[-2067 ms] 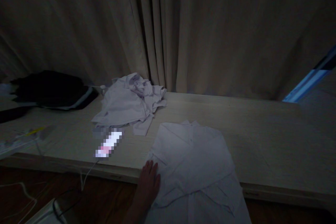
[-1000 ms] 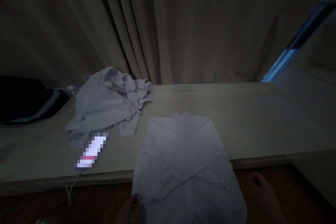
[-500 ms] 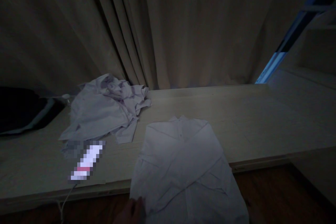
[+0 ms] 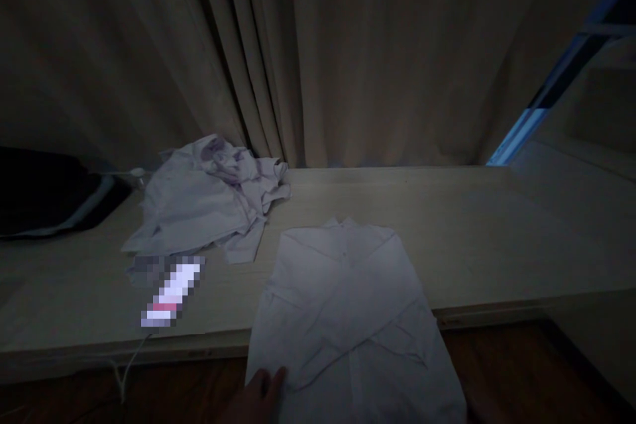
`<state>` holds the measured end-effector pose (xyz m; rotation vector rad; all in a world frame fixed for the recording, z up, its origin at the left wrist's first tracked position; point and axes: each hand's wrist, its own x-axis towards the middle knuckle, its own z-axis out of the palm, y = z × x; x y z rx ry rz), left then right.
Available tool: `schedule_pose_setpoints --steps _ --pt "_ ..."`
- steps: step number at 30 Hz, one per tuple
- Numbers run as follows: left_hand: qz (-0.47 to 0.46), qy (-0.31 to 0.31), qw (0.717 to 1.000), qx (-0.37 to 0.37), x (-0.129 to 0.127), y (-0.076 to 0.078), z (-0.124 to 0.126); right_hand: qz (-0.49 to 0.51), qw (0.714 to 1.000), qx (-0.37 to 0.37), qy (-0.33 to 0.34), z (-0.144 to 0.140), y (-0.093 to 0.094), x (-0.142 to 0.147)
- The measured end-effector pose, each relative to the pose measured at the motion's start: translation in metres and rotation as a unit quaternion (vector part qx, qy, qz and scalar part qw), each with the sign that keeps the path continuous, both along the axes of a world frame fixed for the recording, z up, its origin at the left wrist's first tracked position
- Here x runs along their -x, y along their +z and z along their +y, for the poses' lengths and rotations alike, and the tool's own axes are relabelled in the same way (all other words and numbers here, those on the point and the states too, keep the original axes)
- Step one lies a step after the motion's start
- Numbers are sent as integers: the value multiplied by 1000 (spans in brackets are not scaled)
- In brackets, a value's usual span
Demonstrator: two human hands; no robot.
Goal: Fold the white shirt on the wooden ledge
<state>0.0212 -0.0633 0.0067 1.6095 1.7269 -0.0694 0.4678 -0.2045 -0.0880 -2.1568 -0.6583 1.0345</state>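
A white shirt point(image 4: 348, 305) lies flat, collar away from me, with its sleeves crossed over its front. Its lower part hangs over the front edge of a pale low table point(image 4: 497, 238). My left hand point(image 4: 262, 392) is at the shirt's lower left edge, thumb on the fabric and fingers hidden under it, at the bottom of the picture. My right hand is out of view. The room is very dim.
A crumpled white shirt point(image 4: 209, 202) lies at the back left of the table. In front of it a small glowing object point(image 4: 171, 295) has a cable point(image 4: 124, 374) hanging off the edge. A dark bundle point(image 4: 44, 192) sits far left. Curtains point(image 4: 318, 59) hang behind; dark wooden floor point(image 4: 521, 371) lies below.
My left hand slid from the shirt's left side down to its lower left edge. My right hand showed briefly at lower right, then left the view. The view swung right.
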Motion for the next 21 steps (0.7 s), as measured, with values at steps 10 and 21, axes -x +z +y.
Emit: schedule_pose_setpoints --steps 10,21 --pt "-10 -5 999 -31 1 -16 -5 7 999 -14 52 21 49 22" --pt "-1 15 1000 -4 -10 6 -12 -82 993 -24 77 29 39 44"
